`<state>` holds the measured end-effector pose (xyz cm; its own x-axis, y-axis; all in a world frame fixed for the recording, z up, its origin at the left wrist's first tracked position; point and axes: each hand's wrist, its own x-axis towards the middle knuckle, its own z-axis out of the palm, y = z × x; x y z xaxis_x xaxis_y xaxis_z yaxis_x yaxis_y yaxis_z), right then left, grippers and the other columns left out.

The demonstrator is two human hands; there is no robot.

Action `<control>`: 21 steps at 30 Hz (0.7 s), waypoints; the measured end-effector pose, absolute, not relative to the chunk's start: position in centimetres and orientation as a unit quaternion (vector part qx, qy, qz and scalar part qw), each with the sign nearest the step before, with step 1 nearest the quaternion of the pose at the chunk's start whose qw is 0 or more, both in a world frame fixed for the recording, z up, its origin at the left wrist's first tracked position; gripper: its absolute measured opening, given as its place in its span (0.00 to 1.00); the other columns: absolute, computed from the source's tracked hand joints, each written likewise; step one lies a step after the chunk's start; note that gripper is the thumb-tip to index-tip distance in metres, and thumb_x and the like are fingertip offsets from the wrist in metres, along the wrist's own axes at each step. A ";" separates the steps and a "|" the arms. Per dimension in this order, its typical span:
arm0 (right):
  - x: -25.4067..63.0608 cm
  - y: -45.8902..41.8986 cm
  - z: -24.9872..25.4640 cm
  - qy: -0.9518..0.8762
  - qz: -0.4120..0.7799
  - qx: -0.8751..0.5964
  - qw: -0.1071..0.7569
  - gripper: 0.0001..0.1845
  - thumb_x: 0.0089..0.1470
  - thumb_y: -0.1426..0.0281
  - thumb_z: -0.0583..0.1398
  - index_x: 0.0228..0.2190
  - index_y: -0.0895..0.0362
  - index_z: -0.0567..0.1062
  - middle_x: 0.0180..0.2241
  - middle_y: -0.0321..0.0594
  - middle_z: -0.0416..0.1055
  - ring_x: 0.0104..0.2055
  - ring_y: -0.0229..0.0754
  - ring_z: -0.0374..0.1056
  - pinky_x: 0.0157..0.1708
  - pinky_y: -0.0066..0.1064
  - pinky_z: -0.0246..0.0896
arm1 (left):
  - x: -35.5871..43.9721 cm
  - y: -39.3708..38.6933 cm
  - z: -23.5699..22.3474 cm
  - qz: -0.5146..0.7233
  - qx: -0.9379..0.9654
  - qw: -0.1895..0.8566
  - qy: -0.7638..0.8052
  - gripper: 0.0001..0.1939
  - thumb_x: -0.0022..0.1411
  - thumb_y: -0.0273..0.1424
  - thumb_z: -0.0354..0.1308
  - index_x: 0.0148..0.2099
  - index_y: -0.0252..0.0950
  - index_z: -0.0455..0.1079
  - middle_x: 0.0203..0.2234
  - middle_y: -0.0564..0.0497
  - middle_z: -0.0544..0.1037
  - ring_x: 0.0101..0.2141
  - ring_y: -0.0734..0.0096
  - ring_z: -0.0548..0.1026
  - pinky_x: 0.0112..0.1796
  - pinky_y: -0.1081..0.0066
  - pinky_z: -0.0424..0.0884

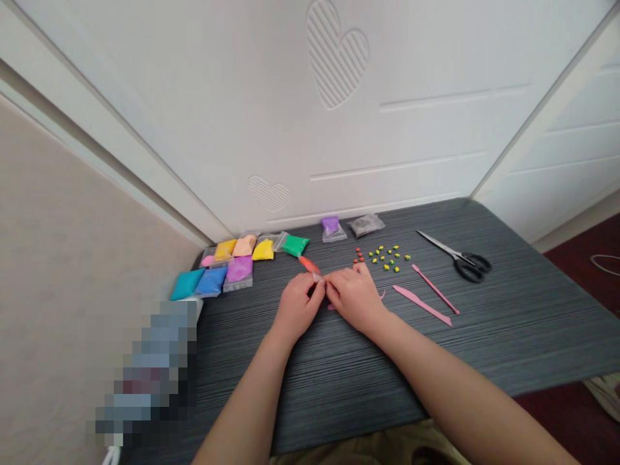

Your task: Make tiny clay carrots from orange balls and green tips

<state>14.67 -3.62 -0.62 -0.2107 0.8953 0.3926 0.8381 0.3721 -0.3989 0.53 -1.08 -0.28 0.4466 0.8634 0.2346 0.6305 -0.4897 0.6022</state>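
In the head view, my left hand (299,302) and my right hand (356,296) meet over the middle of the table. Their fingers are closed at the open end of a small clear bag of orange-red clay (310,265), which points away from me. A pink piece (383,294) lies partly hidden under my right hand. Beyond that hand sit several small red-orange clay bits (358,255). Beside them are several tiny yellow-and-green clay pieces (386,267). My fingertips partly cover the bag.
Bagged clay in several colours, including green (295,245) and blue (212,281), lies at the back left. A purple bag (330,225) and a grey bag (366,225) lie near the white panel. Two pink modelling tools (422,305) and black-handled scissors (455,256) lie right.
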 end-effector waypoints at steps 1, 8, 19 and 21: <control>14.7 -3.6 -0.6 -0.777 0.048 -0.558 0.287 0.10 0.54 0.72 0.49 0.30 0.57 0.70 0.30 0.38 0.72 0.34 0.40 0.64 0.39 0.36 0.41 | 0.5 -1.1 -0.3 0.259 0.826 0.215 0.452 0.11 0.60 0.32 0.44 0.32 0.35 0.66 0.29 0.48 0.71 0.33 0.68 0.67 0.37 0.68 0.62; 14.9 -3.8 -0.2 -0.769 0.047 -0.567 0.291 0.10 0.54 0.70 0.50 0.28 0.56 0.71 0.28 0.38 0.73 0.33 0.39 0.64 0.39 0.37 0.39 | 0.6 -1.0 0.0 0.246 0.841 0.219 0.430 0.11 0.60 0.32 0.43 0.31 0.35 0.65 0.28 0.49 0.70 0.32 0.70 0.67 0.36 0.70 0.62; 15.8 -3.0 0.3 -0.710 0.107 -0.607 0.340 0.10 0.53 0.70 0.51 0.28 0.56 0.71 0.29 0.38 0.72 0.32 0.39 0.63 0.39 0.36 0.41 | 0.5 -1.9 0.3 0.252 0.845 0.242 0.405 0.10 0.59 0.29 0.44 0.29 0.35 0.64 0.26 0.51 0.69 0.30 0.72 0.66 0.33 0.71 0.62; 15.9 -3.0 0.4 -0.700 0.136 -0.605 0.354 0.09 0.52 0.70 0.51 0.28 0.56 0.70 0.28 0.37 0.71 0.31 0.39 0.62 0.39 0.35 0.43 | 0.4 -2.0 0.3 0.265 0.835 0.237 0.420 0.10 0.59 0.30 0.45 0.28 0.35 0.63 0.25 0.52 0.69 0.28 0.73 0.65 0.32 0.71 0.62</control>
